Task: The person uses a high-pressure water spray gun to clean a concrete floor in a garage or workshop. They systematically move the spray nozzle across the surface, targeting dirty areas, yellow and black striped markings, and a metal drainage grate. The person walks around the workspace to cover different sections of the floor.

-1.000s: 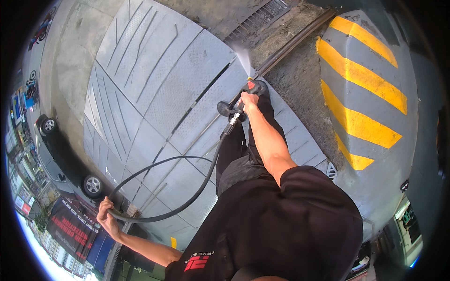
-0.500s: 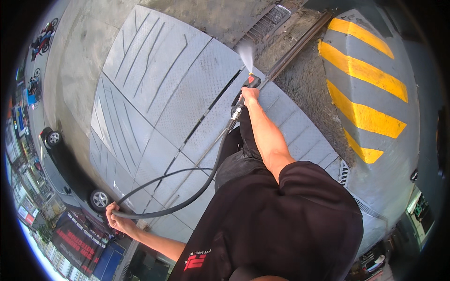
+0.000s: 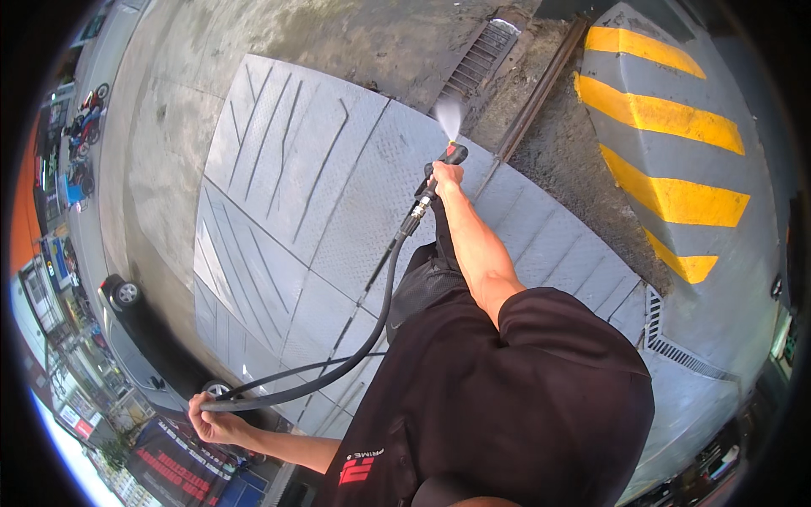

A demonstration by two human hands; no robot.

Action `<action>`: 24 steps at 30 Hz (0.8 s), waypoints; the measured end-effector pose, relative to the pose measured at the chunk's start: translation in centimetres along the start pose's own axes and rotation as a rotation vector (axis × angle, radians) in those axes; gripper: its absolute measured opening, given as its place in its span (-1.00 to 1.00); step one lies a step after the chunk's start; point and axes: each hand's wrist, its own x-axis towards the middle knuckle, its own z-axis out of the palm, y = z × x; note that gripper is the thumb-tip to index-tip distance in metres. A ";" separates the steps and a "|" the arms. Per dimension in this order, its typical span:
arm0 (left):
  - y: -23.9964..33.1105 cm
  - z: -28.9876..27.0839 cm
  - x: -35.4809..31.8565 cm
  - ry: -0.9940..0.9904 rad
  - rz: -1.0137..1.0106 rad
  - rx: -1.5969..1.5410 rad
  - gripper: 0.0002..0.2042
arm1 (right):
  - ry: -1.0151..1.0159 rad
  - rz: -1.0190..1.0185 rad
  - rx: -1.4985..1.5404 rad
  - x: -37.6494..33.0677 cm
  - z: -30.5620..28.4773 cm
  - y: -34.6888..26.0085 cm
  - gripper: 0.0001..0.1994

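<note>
While your right hand wraps around the gun at one o'clock, its spray fanning toward the grate, your left hand curls round the hose at eight. Red and white lettering covers the banner between seven and eight; at six, your black shirt bears a red logo and small white letters.

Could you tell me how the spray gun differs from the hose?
The spray gun is short and compact, while the hose is long and curved. The right hand grips the spray gun; the left hand grips the hose. The spray gun emits white spray at its tip; the visible hose emits none. Both look mostly dark, and a metal coupling joins them.
</note>
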 end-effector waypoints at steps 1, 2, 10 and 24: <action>0.5 1.6 1.3 0.019 0.049 0.012 -0.44 | 0.012 0.005 0.017 0.4 0.4 -0.3 -0.84; 0.8 2.5 2.6 -0.015 0.058 0.012 -0.44 | 0.026 0.010 0.033 0.4 0.7 -0.5 -0.87; 1.5 14.3 12.9 -0.152 0.206 -0.127 -0.43 | 0.066 0.038 0.216 2.9 3.4 -2.1 -0.91; -6.2 25.8 23.1 -0.204 0.325 -0.188 -0.39 | 0.138 -0.012 0.330 4.4 7.8 -5.5 -0.90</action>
